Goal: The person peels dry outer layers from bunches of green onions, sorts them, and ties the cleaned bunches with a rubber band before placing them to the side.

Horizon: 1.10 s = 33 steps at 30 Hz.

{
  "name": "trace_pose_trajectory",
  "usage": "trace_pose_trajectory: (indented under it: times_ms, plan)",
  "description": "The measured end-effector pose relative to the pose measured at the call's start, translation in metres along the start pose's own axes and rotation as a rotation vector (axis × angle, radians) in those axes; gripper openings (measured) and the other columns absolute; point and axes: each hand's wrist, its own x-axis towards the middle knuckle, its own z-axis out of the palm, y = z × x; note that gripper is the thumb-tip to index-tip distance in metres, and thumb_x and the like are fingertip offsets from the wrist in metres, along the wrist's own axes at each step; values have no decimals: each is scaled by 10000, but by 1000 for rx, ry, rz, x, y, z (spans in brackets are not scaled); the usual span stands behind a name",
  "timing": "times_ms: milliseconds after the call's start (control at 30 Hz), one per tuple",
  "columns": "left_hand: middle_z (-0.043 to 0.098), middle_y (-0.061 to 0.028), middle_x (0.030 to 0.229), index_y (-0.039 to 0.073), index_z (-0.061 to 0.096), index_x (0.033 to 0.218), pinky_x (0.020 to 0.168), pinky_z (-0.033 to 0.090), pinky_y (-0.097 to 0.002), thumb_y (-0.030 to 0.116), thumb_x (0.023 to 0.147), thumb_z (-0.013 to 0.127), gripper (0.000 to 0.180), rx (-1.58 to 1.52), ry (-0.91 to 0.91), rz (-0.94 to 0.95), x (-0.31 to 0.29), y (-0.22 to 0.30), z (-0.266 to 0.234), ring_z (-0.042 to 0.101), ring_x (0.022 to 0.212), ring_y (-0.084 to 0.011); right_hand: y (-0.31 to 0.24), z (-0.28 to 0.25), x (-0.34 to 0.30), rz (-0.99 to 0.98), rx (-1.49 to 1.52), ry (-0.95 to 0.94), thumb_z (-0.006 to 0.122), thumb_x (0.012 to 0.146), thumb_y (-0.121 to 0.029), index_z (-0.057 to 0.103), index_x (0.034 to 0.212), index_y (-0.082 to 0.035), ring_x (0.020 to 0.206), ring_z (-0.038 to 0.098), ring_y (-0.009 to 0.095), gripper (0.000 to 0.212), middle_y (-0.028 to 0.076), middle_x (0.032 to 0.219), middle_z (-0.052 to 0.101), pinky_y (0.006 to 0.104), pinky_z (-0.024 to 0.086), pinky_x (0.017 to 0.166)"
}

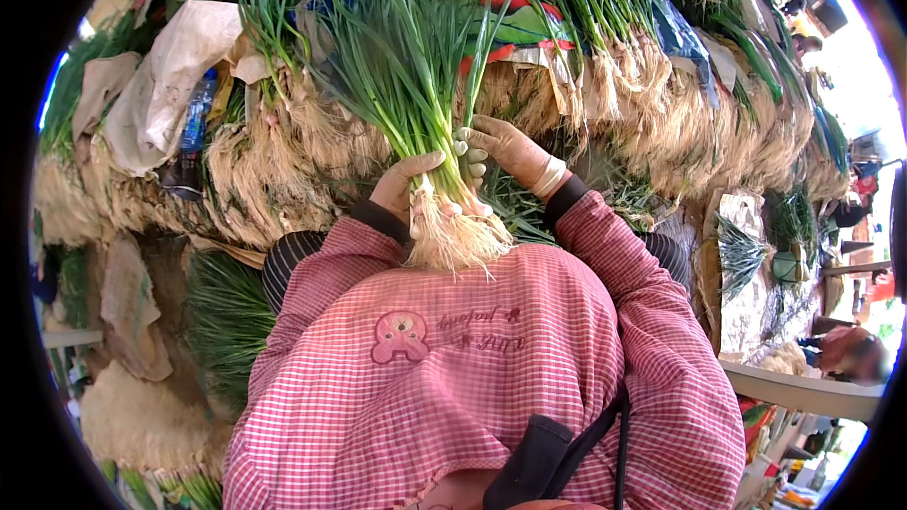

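A bunch of spring onions (416,85) stands upright in front of my chest, long green leaves spreading upward. Its pale bulbs and tangled roots (458,236) hang down against my checked smock. My left hand (406,184), in a thin pale glove, is wrapped round the left side of the stalks just above the bulbs. On the other side, my gloved right hand (505,151) closes its fingers on the stalks a little higher up. Some of its fingertips show behind the stems.
Several heaps of spring onions (614,85), roots toward me, line the space ahead. A beige sack (175,85) and a plastic bottle (196,113) lie at the left. More greens (227,321) rest by my left side. A curved pale rail (803,389) runs at the right, with people beyond.
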Motion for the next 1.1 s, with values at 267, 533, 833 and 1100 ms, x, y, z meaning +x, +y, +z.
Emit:
trace_pose_trajectory:
  times_ms: [267,533,833,1100]
  plan:
    - [633,-206,1149,-29,533,1251,973,510,-490,146,875,623,424,70,11,-4,-2,3,-8,633,1071,-325,-5,-12,-10,-289,-410,-31,580,971,-288,586,1079,-27,911,537,183,283,87,954,567,318,468,854]
    - [681,-143,1030,-5,602,1171,718,610,-302,145,898,598,312,169,121,45,7,-11,-2,705,855,-241,8,-34,-11,-179,-1223,512,614,927,-309,576,869,-38,739,632,325,280,134,796,638,430,506,689]
    - [693,-111,875,-14,641,1093,531,546,-229,174,933,612,249,381,166,-74,11,-15,4,660,644,-137,16,3,11,-80,-416,382,649,917,-282,629,1009,-40,877,641,238,260,144,971,680,355,508,835]
    - [662,-149,1043,-15,573,1183,766,592,-355,138,932,585,294,159,88,23,27,-24,-30,684,842,-236,11,35,-1,-76,714,364,544,995,-171,545,1010,-110,509,460,89,63,15,725,572,236,376,402]
